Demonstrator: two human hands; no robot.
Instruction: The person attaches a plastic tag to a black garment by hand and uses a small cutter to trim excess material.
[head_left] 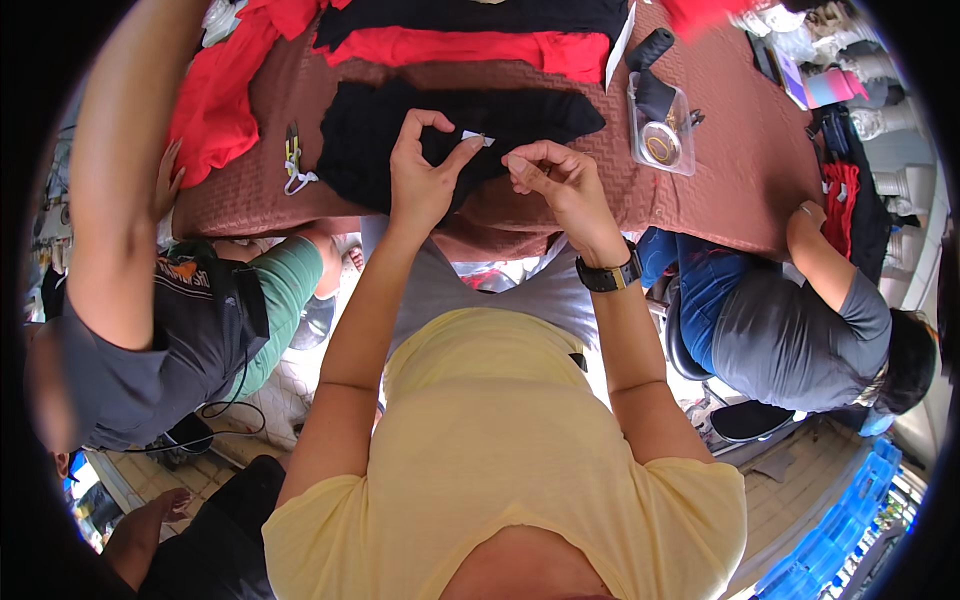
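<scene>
Head view, hands (424,190) at black garment (545,115)

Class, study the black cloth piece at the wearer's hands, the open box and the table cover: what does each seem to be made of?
Black cloth piece: probably knit fabric, matte, judging by its soft folds; fibre unclear.
Open box: likely clear, glossy plastic, since it is see-through with bright edges.
Table cover: fabric or perhaps vinyl, brown with a raised-looking pattern and slight sheen.
</scene>
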